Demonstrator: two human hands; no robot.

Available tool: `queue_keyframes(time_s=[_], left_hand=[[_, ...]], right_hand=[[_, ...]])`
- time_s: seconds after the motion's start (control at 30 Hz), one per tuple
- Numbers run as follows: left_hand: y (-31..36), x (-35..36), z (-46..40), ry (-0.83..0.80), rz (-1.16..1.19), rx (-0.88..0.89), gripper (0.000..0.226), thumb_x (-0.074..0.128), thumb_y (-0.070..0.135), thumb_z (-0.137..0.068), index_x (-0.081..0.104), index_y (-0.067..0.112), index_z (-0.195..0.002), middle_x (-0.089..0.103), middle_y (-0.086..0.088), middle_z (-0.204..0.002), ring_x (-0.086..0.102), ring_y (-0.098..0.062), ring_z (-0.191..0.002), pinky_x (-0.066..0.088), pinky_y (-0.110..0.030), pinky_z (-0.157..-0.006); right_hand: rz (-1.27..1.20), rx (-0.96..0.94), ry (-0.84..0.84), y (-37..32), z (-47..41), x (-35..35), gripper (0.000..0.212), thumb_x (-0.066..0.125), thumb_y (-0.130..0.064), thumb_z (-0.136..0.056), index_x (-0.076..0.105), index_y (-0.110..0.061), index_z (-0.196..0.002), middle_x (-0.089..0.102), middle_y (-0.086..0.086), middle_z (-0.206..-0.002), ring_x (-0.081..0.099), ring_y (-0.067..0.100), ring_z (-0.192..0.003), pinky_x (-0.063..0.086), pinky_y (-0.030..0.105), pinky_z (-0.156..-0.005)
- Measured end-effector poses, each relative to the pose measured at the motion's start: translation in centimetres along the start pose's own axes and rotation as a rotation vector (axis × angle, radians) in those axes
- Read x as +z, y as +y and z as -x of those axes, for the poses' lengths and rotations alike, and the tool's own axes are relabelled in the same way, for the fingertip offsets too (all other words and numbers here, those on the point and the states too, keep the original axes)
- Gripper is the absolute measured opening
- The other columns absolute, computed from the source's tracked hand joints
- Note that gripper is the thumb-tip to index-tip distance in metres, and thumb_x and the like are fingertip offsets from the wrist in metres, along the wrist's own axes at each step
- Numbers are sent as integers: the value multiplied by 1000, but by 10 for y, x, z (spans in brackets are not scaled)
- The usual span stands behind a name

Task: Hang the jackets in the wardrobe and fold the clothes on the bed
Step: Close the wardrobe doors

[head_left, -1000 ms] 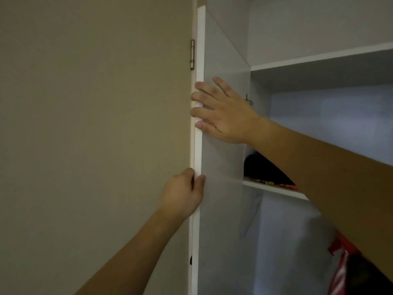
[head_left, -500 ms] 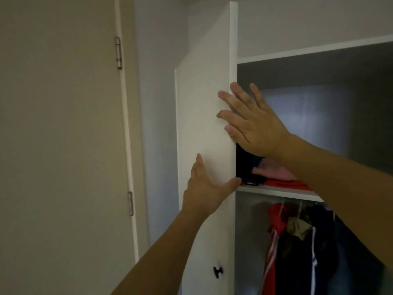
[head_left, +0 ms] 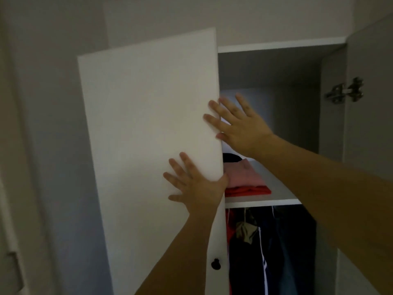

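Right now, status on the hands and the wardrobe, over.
Left hand and right hand open, flat on the left wardrobe door. Door half swung. Jackets hanging inside. Nothing blocking.

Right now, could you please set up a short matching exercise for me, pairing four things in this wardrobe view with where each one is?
Things:
1. left hand
2. pink folded garment
3. dark knob
4. metal hinge

Places:
A. low on the white door, near its free edge
B. on the shelf, on top of a red folded garment
C. upper right, on the wardrobe's right side
D. flat on the door's outer face, fingers spread

Pairs: 1-D, 2-B, 3-A, 4-C
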State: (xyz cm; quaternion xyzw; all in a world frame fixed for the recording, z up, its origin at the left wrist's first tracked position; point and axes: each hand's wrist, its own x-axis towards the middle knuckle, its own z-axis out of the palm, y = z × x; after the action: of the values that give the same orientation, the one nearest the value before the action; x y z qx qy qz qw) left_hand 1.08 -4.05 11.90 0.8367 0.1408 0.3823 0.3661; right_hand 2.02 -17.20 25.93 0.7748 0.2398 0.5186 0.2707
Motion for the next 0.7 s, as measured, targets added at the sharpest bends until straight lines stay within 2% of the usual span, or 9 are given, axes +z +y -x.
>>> queue_keyframes(time_s=[0.13,0.3,0.5,0.7], left_hand=[[-4,22,-17,2,-7,24,137,55,87,-57,-33,34,-146,-35,0,-156,-28,-40,-144,8,-82,-100],[-10,43,-34,-10,-55,33,137,57,88,-59,-35,34,-146,-39,-2,-155,-31,-42,-142,10,-84,-98],[-17,57,-44,-16,-95,64,138,56,89,-60,-35,32,-146,-40,-5,-154,-33,-43,-140,12,-86,-94],[-16,53,-45,-57,-128,65,139,60,86,-62,-36,30,-145,-42,-7,-152,-33,-46,-139,13,-85,-94]], right_hand=[[9,37,-56,-4,-7,28,63,18,-47,-102,-10,-23,-154,-14,9,-162,-10,28,-150,-15,51,-118],[61,93,-146,-19,-13,58,70,16,-52,-101,-22,-22,-151,-23,9,-160,-19,28,-148,-29,49,-108],[-23,125,-194,-30,-15,74,70,16,-51,-101,-26,-23,-149,-28,7,-158,-21,26,-147,-17,50,-116],[-47,165,-291,-28,-9,58,74,20,-59,-99,-19,-25,-152,-23,5,-160,-21,26,-147,-17,50,-117]])
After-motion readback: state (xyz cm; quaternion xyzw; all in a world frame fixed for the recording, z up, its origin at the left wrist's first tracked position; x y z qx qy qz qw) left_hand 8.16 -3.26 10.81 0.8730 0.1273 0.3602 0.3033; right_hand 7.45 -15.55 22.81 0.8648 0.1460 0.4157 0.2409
